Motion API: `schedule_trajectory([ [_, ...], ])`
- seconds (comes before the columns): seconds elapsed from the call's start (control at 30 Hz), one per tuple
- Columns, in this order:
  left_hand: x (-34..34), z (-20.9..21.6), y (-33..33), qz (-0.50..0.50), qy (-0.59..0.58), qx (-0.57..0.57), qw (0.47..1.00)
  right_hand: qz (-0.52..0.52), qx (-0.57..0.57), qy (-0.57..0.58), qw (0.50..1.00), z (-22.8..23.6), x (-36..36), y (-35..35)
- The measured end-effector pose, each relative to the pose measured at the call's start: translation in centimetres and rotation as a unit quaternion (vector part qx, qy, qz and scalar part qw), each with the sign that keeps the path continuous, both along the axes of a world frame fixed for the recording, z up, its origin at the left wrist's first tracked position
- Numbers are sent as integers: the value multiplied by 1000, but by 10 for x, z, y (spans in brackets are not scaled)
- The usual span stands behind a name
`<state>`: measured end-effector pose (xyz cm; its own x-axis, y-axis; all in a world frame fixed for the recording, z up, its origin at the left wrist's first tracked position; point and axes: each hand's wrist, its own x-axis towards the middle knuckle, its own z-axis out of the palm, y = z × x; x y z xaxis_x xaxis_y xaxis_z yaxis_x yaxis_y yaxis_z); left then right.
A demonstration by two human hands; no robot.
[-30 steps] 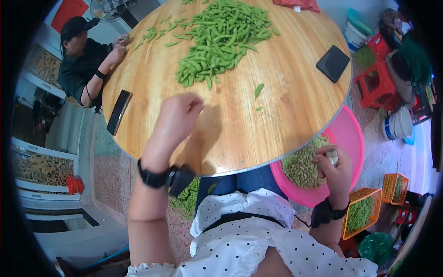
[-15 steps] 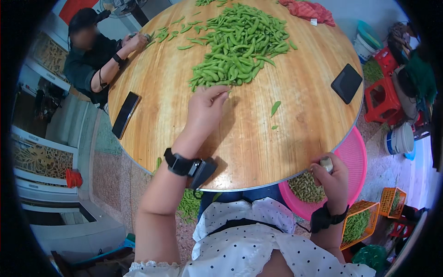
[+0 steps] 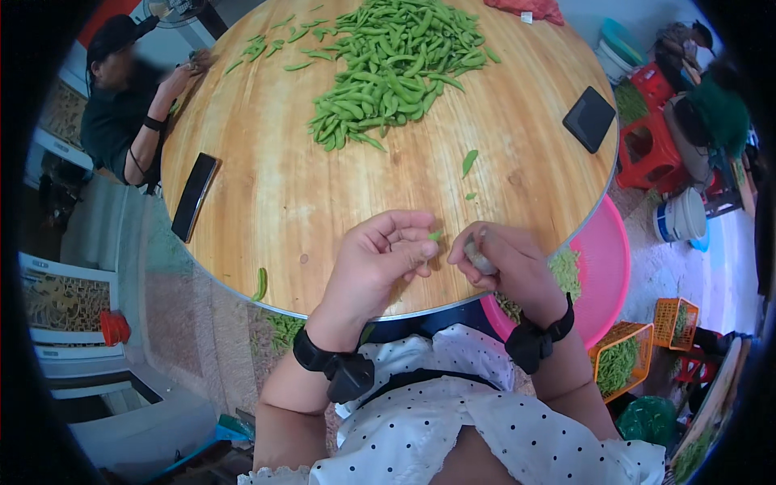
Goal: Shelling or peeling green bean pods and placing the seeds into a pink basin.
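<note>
Near the front edge of the round wooden table (image 3: 267, 170), my left hand (image 3: 376, 263) pinches a green soybean pod (image 3: 435, 236); only its tip shows between thumb and fingers. Close by on the right, my right hand (image 3: 513, 263) is closed, with a small greyish piece (image 3: 480, 255) at its fingers whose kind I cannot make out. A slight gap parts the two hands. Beyond them lies a large heap of green soybean pods (image 3: 396, 69). A single loose pod (image 3: 470, 162) and a small green scrap (image 3: 470, 196) rest between heap and hands.
A pink basket (image 3: 618, 283) stands below the table's right edge. Two dark phones lie at the left (image 3: 195, 198) and right (image 3: 589, 120). At the far left a co-worker (image 3: 121, 105) has both hands at the table. Red stools (image 3: 653, 153) and orange crates (image 3: 622, 364) are at right.
My left hand has come back from the heap's near edge with a pod. My right hand has risen from over the pink basket to meet it. The view has shifted slightly.
</note>
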<state>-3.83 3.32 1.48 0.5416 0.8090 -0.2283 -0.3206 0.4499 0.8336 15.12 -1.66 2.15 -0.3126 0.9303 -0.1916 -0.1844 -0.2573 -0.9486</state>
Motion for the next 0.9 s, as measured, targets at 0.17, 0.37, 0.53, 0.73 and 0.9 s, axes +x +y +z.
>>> schedule_trajectory([
  [0.17, 2, -14, -12, -21, 40, 54, 997, 20, 3, -18, 1000, -10, -13, -4],
  [0.37, -3, -8, -24, -3, 156, 211, 965, 9, -21, -31, 999, -10, -15, -5],
  [0.53, -8, -13, -23, -13, 257, 281, 925, 26, -19, -58, 998, -9, -16, -6],
  [0.73, -2, -4, -22, -3, 298, 382, 875, 34, 10, -72, 997, -13, -12, -5],
  [0.9, 4, -5, -23, 10, 289, 414, 863, -5, -10, -85, 996, -14, -12, -10],
])
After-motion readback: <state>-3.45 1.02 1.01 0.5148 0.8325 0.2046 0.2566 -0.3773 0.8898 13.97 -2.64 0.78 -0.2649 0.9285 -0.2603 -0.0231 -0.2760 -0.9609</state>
